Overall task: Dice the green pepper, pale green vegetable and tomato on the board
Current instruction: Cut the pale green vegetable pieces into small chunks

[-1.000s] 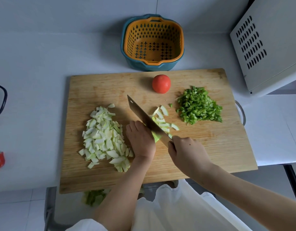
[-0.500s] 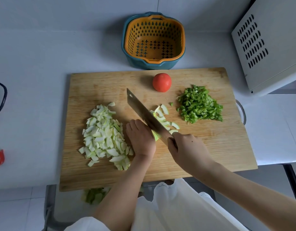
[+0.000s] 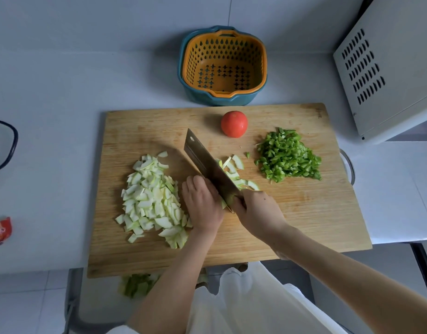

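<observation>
Pale green vegetable stub (image 3: 224, 204) gripped under left hand (image 3: 202, 206); right hand (image 3: 258, 213) grips steel cleaver (image 3: 207, 167) at 3 o'clock; short stub, knuckle-cut risk.

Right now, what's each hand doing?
Left hand: curled fingers hold down the pale green vegetable.
Right hand: grips the cleaver handle.

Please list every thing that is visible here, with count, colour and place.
cutting board: one, wooden, on white counter
tomato: one, red, board's far edge
diced pepper: one pile, dark green, board's right
cleaver: one, steel, mid-board
vegetable pieces: two piles, pale green, either side of cleaver
strainer: one, orange, in teal bowl behind board
appliance: one, grey, far right
packet: one, red, left edge
left hand: one, holds uncut piece beside cleaver
right hand: one, grip round cleaver handle
</observation>
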`<state>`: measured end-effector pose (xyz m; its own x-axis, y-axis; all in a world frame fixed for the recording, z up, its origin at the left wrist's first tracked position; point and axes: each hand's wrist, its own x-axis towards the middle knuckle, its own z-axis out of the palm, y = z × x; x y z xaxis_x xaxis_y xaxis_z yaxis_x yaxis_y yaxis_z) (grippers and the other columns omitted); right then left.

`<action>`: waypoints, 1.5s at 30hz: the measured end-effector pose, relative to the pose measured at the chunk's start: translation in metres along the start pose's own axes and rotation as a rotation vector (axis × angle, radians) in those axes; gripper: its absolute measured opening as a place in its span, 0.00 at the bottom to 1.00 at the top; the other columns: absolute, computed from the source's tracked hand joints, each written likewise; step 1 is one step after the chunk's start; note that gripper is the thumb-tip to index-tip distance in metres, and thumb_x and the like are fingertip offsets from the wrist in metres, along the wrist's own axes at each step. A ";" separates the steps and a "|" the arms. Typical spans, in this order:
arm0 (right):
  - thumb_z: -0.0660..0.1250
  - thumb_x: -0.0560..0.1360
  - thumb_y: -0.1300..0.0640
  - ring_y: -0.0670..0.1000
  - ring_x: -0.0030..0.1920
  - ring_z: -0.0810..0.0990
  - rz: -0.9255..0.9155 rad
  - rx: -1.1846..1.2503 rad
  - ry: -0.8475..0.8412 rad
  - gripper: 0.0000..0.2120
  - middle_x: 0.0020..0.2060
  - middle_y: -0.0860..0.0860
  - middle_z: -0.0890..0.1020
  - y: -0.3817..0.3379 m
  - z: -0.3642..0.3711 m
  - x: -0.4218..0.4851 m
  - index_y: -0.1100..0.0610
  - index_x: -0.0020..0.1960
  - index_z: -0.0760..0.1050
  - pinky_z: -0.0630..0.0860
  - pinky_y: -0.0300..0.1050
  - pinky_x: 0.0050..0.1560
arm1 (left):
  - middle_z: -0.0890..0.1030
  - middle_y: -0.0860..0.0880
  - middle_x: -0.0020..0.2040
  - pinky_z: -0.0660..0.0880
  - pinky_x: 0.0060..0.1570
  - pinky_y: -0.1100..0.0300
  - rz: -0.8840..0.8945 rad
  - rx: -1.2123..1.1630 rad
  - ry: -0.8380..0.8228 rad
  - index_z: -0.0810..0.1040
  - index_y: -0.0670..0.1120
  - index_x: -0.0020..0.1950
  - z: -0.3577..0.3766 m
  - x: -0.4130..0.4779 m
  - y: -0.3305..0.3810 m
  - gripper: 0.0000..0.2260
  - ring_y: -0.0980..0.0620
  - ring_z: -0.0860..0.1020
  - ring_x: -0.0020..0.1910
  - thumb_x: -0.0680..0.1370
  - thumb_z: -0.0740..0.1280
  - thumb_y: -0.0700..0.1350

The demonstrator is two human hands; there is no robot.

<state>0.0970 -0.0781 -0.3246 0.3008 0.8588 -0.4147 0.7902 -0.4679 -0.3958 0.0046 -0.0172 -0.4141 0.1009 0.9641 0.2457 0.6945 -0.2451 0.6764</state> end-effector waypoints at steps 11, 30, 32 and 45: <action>0.52 0.81 0.54 0.47 0.24 0.62 -0.037 -0.102 0.017 0.19 0.25 0.48 0.65 -0.006 -0.013 -0.032 0.51 0.31 0.55 0.56 0.40 0.25 | 0.74 0.41 0.41 0.62 0.57 0.53 0.024 0.213 -0.036 0.69 0.41 0.44 -0.003 -0.016 -0.015 0.07 0.41 0.74 0.43 0.76 0.51 0.38; 0.52 0.81 0.53 0.48 0.24 0.62 -0.023 -0.132 0.012 0.18 0.25 0.48 0.65 -0.008 -0.012 -0.032 0.52 0.32 0.56 0.56 0.41 0.25 | 0.72 0.41 0.39 0.63 0.49 0.54 0.045 0.206 -0.025 0.62 0.46 0.45 -0.004 -0.013 -0.013 0.15 0.41 0.71 0.38 0.68 0.62 0.30; 0.51 0.81 0.53 0.47 0.25 0.62 -0.016 -0.158 -0.010 0.18 0.26 0.48 0.65 -0.009 -0.009 -0.029 0.52 0.33 0.56 0.56 0.40 0.25 | 0.73 0.41 0.39 0.63 0.50 0.54 0.053 0.207 -0.006 0.61 0.46 0.45 -0.006 -0.013 -0.011 0.18 0.42 0.71 0.40 0.67 0.64 0.29; 0.53 0.80 0.54 0.49 0.24 0.63 -0.014 -0.046 0.031 0.19 0.25 0.49 0.65 -0.006 -0.008 -0.026 0.53 0.31 0.57 0.57 0.42 0.25 | 0.73 0.39 0.40 0.61 0.57 0.53 -0.017 0.178 -0.028 0.67 0.41 0.44 -0.006 -0.014 -0.011 0.05 0.39 0.72 0.43 0.74 0.53 0.36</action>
<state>0.0885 -0.0957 -0.3051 0.3059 0.8715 -0.3833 0.8179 -0.4466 -0.3628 -0.0086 -0.0284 -0.4211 0.1064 0.9711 0.2138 0.8110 -0.2091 0.5464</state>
